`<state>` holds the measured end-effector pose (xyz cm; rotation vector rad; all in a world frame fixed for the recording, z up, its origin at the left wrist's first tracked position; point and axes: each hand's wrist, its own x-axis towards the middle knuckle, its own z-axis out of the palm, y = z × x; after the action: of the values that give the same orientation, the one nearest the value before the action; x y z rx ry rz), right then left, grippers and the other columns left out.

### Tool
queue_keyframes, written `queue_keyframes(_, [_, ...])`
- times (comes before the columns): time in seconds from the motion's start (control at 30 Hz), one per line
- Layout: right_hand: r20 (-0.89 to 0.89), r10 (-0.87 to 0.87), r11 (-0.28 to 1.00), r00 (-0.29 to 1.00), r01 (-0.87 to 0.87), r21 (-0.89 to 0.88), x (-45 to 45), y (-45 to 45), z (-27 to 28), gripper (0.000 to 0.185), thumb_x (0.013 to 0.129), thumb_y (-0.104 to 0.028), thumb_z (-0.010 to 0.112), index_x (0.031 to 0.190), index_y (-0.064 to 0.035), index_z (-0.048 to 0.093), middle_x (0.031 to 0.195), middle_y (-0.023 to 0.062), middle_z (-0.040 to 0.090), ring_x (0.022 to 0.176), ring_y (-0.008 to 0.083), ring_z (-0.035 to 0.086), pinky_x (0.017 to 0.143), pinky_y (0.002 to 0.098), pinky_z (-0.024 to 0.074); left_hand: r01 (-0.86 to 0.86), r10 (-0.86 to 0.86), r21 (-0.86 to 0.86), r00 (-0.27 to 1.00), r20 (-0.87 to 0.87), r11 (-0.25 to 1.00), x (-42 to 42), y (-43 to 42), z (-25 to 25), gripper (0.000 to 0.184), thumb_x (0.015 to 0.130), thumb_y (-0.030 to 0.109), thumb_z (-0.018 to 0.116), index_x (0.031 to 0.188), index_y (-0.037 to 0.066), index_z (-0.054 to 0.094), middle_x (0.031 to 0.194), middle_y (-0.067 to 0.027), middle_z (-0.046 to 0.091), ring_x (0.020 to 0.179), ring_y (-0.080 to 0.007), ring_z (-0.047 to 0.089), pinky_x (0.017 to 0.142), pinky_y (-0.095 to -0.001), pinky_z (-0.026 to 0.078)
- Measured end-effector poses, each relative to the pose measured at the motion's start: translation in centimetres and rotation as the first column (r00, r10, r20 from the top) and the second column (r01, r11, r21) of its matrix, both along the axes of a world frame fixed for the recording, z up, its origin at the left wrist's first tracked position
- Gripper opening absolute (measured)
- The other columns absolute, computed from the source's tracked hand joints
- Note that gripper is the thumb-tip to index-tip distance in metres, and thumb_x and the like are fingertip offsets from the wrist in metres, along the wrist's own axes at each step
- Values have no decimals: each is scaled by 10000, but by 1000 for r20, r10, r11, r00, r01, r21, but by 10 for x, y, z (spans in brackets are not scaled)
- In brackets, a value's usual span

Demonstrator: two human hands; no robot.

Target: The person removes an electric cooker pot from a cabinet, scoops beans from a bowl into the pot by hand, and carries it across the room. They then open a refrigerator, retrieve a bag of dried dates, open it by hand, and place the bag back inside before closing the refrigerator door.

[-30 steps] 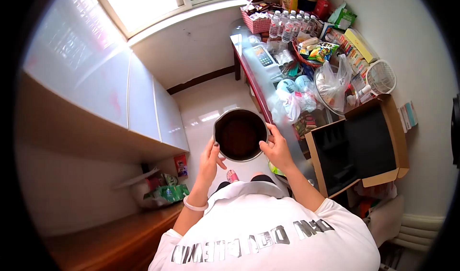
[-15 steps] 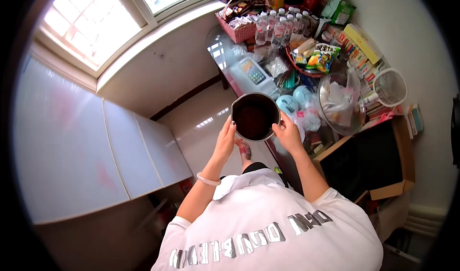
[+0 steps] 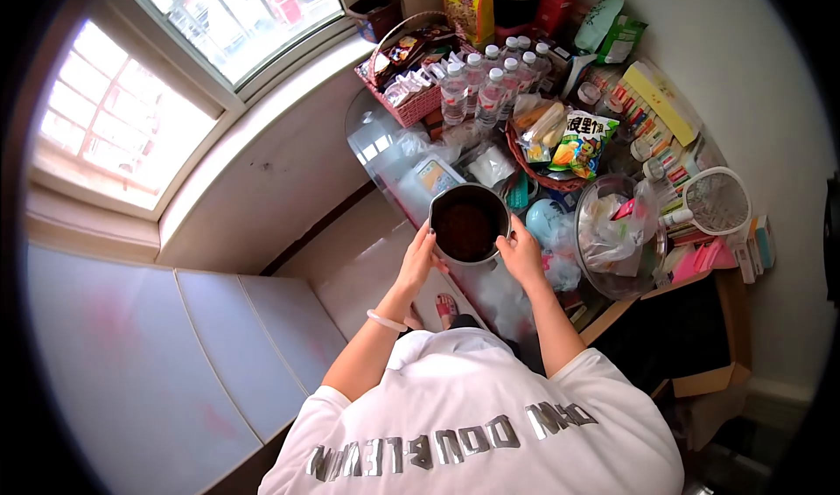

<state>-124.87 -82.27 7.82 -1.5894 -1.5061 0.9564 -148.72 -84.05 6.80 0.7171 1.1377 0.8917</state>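
Bright barred windows light a tabletop crowded with bottled water, a pink basket and a snack bag as we, seen from the head view, grip a dark-bottomed round pot between left hand and right hand, over the tabletop's near edge.

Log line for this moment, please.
left hand: on pot rim | right hand: on pot rim | pot: held upright, dark inside | bottles: standing on table
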Motion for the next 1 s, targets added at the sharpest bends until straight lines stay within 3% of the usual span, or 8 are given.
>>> queue_keyframes(0.17, [77,-71,997,995,74,-36,5,17,-10,558,817,-200,613,1335,-10,532,890,246,654,874,425,620,797,485,490,76,-74,-47,997,32,996,3,29,-17,523,1064,299,408,1557,180,278,1190,-67,620,590,-156,611,824,-366,555])
queue_keyframes(0.27, [77,-64,994,995,70,-84,9,27,-20,553,818,-205,604,1336,-25,532,886,251,664,862,434,628,790,490,493,26,-24,-36,998,52,999,9,40,-18,514,1056,274,394,1551,174,300,1021,-93,667,542,-167,614,661,-329,565])
queue_keyframes(0.3, [83,-60,994,995,67,-88,9,29,-19,553,819,-205,602,1337,-26,530,887,253,666,861,434,631,789,491,493,34,-32,-43,997,68,998,9,42,-20,522,1051,256,405,1552,161,293,1244,-108,613,563,-171,627,658,-330,570])
queue_keyframes(0.43, [73,-86,985,994,95,-144,11,37,-21,549,828,-215,589,1337,-21,518,893,252,672,860,439,639,787,497,498,55,-52,-32,995,88,998,7,50,-19,547,1041,243,432,1554,140,271,1343,-105,547,607,-161,632,660,-349,585])
queue_keyframes(0.57, [311,-47,985,949,95,-142,12,36,-22,544,849,-235,583,1335,-13,482,1023,252,670,932,459,621,827,523,493,118,-115,-62,993,37,991,8,50,-19,537,1051,285,435,1547,151,282,1411,-78,496,652,-136,627,733,-366,583])
queue_keyframes(0.77, [513,-109,990,852,45,135,0,29,-8,521,859,-258,642,1289,-12,484,1157,206,559,1107,399,510,926,512,430,102,-104,-40,993,-49,994,4,49,-27,507,1042,229,439,1524,139,312,1373,-90,522,706,-120,644,783,-347,567])
queue_keyframes(0.9, [447,-132,936,885,-38,351,-27,35,45,526,827,-201,667,1287,-12,493,1213,186,522,1175,384,463,1014,491,370,-70,75,63,995,-70,995,-1,40,0,484,1025,184,439,1497,122,348,1378,-132,509,762,-133,665,821,-314,539])
queue_keyframes(1.0, [314,22,893,949,-160,421,-61,44,70,488,818,-155,648,1267,-15,517,1242,187,523,1209,377,454,1054,486,338,-173,181,134,982,-53,976,-24,23,30,447,1015,157,436,1456,99,393,1387,-153,492,831,-152,683,848,-311,533])
